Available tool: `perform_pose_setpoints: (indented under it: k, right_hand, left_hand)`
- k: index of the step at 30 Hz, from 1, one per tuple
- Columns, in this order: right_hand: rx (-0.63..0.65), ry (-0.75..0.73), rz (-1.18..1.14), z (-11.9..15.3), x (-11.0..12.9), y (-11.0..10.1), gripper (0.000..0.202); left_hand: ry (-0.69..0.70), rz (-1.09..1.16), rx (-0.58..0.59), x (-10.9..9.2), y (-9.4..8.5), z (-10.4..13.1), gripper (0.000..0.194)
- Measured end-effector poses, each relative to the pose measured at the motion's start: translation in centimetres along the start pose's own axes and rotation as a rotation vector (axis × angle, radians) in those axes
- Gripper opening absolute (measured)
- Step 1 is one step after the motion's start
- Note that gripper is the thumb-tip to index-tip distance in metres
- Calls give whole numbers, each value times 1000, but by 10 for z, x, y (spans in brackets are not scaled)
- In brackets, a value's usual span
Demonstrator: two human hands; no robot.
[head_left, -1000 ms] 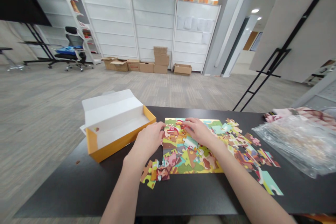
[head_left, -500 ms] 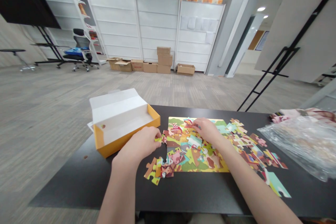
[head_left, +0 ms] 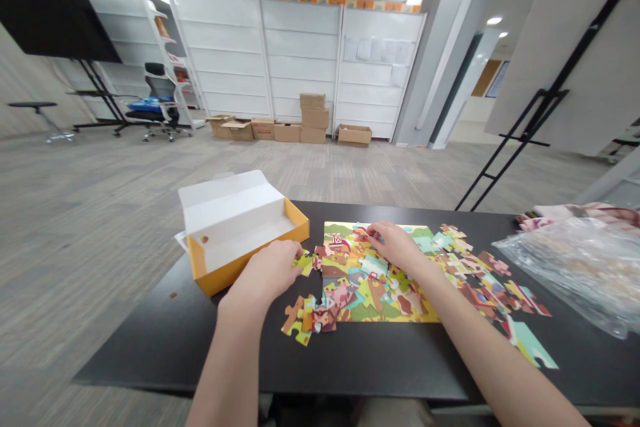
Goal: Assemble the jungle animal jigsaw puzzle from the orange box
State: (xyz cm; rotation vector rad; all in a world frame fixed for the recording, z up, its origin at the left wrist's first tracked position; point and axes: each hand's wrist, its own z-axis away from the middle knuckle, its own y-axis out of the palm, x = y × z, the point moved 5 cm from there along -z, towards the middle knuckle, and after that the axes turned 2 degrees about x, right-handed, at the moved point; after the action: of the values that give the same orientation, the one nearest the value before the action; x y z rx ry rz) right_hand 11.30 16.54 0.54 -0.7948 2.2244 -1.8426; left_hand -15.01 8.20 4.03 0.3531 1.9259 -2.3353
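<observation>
A colourful farm-scene jigsaw board [head_left: 400,319] lies on the black table, with loose puzzle pieces scattered over it. My right hand [head_left: 395,245] is over the board's upper middle, its fingertips closed on a small puzzle piece [head_left: 379,238] that they mostly hide. At the board's left, the fingers of my left hand [head_left: 274,271] are curled onto a green puzzle piece [head_left: 305,263]; part of it sticks out past the fingertips. Just below that hand lies a cluster of brown, orange and green pieces [head_left: 300,320].
An open yellow box [head_left: 250,255] with a white lining stands behind my left hand. More puzzle pieces [head_left: 475,277] spread off the board's right side. A clear plastic bag [head_left: 575,267] and some cloth [head_left: 590,213] lie at the table's right. A whiteboard stand [head_left: 525,133] rises beyond.
The whole view has shifted slightly. My left fingers have drawn back a little, and more of the green piece shows. My right hand stays at nearly the same spot on the board.
</observation>
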Motion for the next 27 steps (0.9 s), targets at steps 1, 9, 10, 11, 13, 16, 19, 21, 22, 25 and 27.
perform_pose_setpoints:
  k: [1, 9, 10, 11, 13, 16, 19, 21, 22, 25, 27]
  right_hand:
    - [1, -10, -9, 0, -1, 0, 13]
    - [1, -23, -41, 0, -3, 1, 16]
    - [2, -22, -40, 0, -3, 1, 16]
    - [2, -21, -39, 0, -2, 1, 16]
    - [-2, -26, -39, 0, -1, 0, 17]
    - [-42, -55, -71, 1, 2, -8, 19]
    - [-106, -50, -137, 2, -4, -28, 20]
    - [-157, -12, -192, 5, -15, -47, 20]
    - [-189, 18, -219, 8, -23, -58, 21]
    - [-329, 159, -300, 23, -52, -88, 30]
    - [-408, 243, -340, 38, -72, -103, 37]
  left_hand:
    - [25, 9, -22, -3, 0, -1, 31]
    - [170, 135, -51, -35, -3, -1, 31]
    - [185, 142, -59, -39, -4, 0, 30]
    - [201, 146, -66, -43, -4, 0, 29]
    - [228, 151, -71, -50, -4, 0, 30]
    - [245, 136, -65, -58, 1, -2, 32]
    - [244, 86, -63, -61, 8, -5, 32]
    - [236, 65, -56, -60, 12, -7, 33]
    - [224, 59, -46, -59, 13, -9, 34]
    - [168, 44, -13, -53, 14, -14, 38]
    - [151, 31, 4, -50, 13, -16, 41]
